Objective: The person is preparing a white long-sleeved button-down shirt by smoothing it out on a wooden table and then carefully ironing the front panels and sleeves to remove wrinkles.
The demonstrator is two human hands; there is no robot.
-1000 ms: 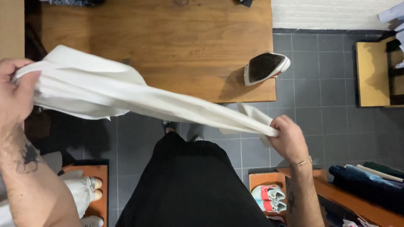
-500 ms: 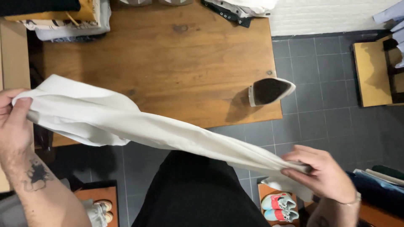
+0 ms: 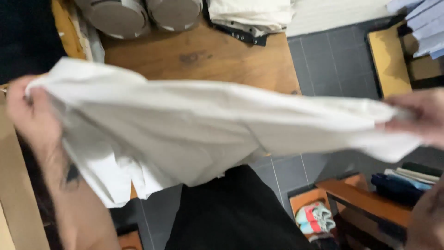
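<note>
A white garment point(image 3: 194, 129) stretches across the view in front of me, blurred by motion. My left hand point(image 3: 30, 111) grips its left end, fingers closed over the bunched cloth. At the right edge my right hand point(image 3: 418, 115) pinches the other end. The cloth hangs in folds below my left hand and hides much of the wooden table point(image 3: 208, 60) behind it. My dark trousers point(image 3: 231, 213) show beneath.
Two round metal objects point(image 3: 143, 14) and folded white cloth point(image 3: 252, 14) lie at the table's far edge. A dark grey tiled floor point(image 3: 333, 60) runs to the right. A yellow stool point(image 3: 391, 60) stands right. Low shelves hold shoes point(image 3: 314, 220) and folded dark clothes point(image 3: 400, 185).
The garment has risen and opened wider, now covering most of the table. My right hand has moved up and to the right. The view has tilted toward the table's far edge.
</note>
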